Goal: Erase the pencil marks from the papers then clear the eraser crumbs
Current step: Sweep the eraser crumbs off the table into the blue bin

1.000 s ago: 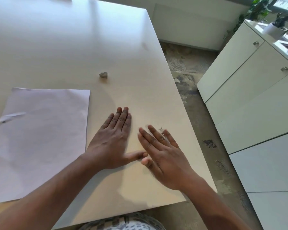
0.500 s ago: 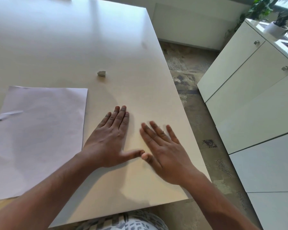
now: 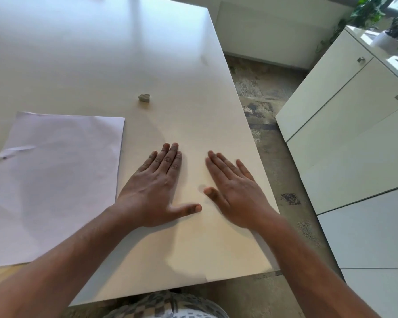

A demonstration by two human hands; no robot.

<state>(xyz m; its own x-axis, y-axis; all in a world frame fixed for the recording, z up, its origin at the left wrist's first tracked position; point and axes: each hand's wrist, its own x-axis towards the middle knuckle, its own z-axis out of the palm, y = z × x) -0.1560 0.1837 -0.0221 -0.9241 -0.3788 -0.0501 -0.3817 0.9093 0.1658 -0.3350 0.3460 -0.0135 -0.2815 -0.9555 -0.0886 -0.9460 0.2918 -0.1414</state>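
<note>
White papers [image 3: 55, 180] lie stacked on the left of the pale table [image 3: 124, 53], with a small torn flap near their left edge. A small grey eraser [image 3: 144, 98] sits on the table beyond the papers' far right corner. My left hand [image 3: 156, 189] lies flat on the tabletop just right of the papers, fingers straight. To its right my right hand [image 3: 236, 191] is also flat with fingers spread, close to the table's right edge. Neither hand holds anything. No crumbs are visible between the hands.
The table's right edge [image 3: 257, 161] runs close beside my right hand, with patterned floor [image 3: 269, 106] below. White cabinets [image 3: 345, 125] stand to the right, potted plants [image 3: 386, 35] on top. A white wall panel [image 3: 262, 31] is behind the table.
My right hand has slid right toward the table edge, away from my left hand. The small pile of crumbs seen by its fingers a second ago is no longer visible.
</note>
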